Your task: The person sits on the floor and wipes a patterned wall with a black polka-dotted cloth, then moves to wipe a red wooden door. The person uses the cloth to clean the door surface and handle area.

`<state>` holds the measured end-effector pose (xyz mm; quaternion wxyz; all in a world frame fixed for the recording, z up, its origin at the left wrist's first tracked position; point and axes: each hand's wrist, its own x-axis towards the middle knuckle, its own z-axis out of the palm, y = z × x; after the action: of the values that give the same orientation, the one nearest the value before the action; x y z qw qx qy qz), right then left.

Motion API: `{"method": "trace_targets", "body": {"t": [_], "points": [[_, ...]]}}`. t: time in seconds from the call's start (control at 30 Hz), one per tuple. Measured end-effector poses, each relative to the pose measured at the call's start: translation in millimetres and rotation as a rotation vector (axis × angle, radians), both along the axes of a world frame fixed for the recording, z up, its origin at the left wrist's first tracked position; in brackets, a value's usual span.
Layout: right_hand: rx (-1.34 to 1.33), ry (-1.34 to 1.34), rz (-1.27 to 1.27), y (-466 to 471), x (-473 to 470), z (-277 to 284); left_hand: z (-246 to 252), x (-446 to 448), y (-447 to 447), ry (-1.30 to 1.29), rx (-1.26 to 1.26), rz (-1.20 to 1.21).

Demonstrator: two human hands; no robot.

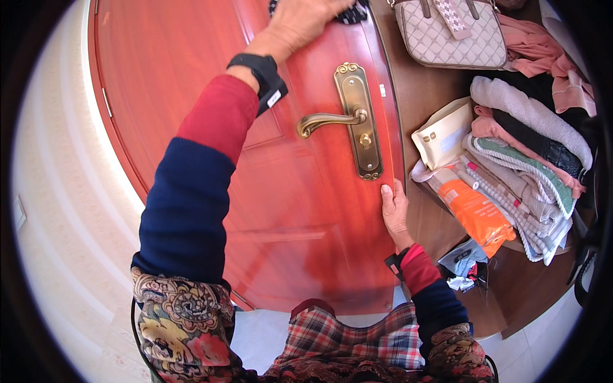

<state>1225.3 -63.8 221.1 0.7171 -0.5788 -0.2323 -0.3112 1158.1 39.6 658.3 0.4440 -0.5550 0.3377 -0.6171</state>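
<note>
At the top edge of the view, my left hand (304, 21) is on a black cloth with white marks (355, 14) against the upper part of a red wooden door (282, 191). The fingers and much of the cloth are cut off by the frame. My right hand (396, 210) grips the door's free edge below the lock plate, thumb on the face side and the other fingers mostly hidden behind the edge. Between the two hands sits a bronze-coloured lever handle (330, 120) on an ornate backplate (357, 95), with a small thumb-turn (365, 140) below it.
Right of the door, brown wooden shelving (416, 91) holds a quilted handbag (452, 36), a cream paper bag (443, 134), an orange plastic packet (474, 206) and folded towels (527, 182). Pink clothing (536, 45) lies behind. A pale striped wall (57, 143) stands left.
</note>
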Motion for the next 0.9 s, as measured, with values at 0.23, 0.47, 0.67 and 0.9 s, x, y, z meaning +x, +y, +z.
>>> {"method": "trace_targets", "body": {"t": [0.23,0.47,0.67,0.9], "points": [[-0.021,0.014,-0.001,-1,2,0,60,1,18,-0.094,-0.502,0.01],[-0.024,0.004,0.005,-6,8,1,48,1,14,-0.056,-0.477,0.012],[-0.026,-0.021,-0.013,-11,7,-2,-11,-8,21,0.036,-0.215,0.055],[-0.019,-0.012,-0.015,4,-3,0,-69,-21,30,0.173,-0.026,0.06]]}}
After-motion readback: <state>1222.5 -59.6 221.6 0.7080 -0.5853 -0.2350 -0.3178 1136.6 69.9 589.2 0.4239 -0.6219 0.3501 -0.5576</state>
